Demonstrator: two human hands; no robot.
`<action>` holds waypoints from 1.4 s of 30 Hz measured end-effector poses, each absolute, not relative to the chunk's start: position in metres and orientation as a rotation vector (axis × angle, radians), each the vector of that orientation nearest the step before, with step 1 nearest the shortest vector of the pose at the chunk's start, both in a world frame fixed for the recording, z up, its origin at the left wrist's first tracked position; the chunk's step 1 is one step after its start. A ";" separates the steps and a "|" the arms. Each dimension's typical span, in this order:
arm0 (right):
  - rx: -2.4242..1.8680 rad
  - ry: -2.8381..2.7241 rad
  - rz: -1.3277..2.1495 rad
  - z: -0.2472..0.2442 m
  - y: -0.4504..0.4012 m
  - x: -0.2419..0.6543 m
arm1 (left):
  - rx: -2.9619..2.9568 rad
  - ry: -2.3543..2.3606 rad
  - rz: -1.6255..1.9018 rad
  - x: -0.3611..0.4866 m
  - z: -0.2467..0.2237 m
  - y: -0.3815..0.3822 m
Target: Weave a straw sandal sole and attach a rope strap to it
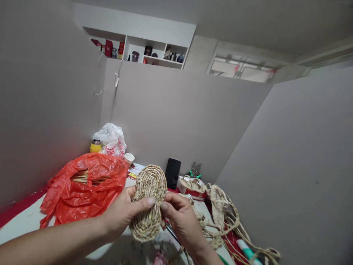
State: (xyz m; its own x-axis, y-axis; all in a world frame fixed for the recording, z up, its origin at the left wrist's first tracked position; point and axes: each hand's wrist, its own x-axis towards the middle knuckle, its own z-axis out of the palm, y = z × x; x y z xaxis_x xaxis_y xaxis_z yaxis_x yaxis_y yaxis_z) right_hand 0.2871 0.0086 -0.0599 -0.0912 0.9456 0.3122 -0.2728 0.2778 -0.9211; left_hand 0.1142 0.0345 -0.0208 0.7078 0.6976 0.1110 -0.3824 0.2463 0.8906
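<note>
The woven straw pad is held up over the near part of the tabletop, its broad face turned to the camera. Its coiled rows look complete across that face: two rounded ends joined at a narrower waist, with no gaps between the rows that I can make out. I judge the main shape to be formed. Whether its edge is finished or a loose end remains I cannot tell, since the fingers cover the waist.

The left hand grips the pad from the left, thumb pressed flat across the face and the other fingers mostly hidden behind. The right hand pinches the right edge at the waist between thumb and forefinger; whether a strand is caught there too is unclear.

Beside and beyond the right hand lies a tangle of braided cord, near another woven piece, so loose loops could snag on that side. A white and green tube lies at the lower right. Farther back, a phone leans upright, with green-handled cutters to its right. On the left, a red plastic bag holds straw strips; behind it are a yellow jar, a white plastic bag and a paper cup.
</note>
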 end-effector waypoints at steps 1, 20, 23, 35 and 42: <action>-0.732 -1.239 1.200 -0.061 0.009 0.287 | 1.091 0.340 0.751 0.114 -0.021 0.035; -0.707 -1.141 1.472 -0.067 0.011 0.287 | 1.075 0.393 0.690 0.118 -0.029 0.028; -0.727 -1.080 1.468 -0.068 0.015 0.289 | 1.050 0.446 0.746 0.121 -0.034 0.030; -1.025 -1.243 1.248 -0.052 0.019 0.296 | 1.074 0.462 0.802 0.122 -0.042 0.051; -1.445 -1.383 0.840 -0.034 0.014 0.309 | 1.317 0.860 0.494 0.117 -0.071 0.100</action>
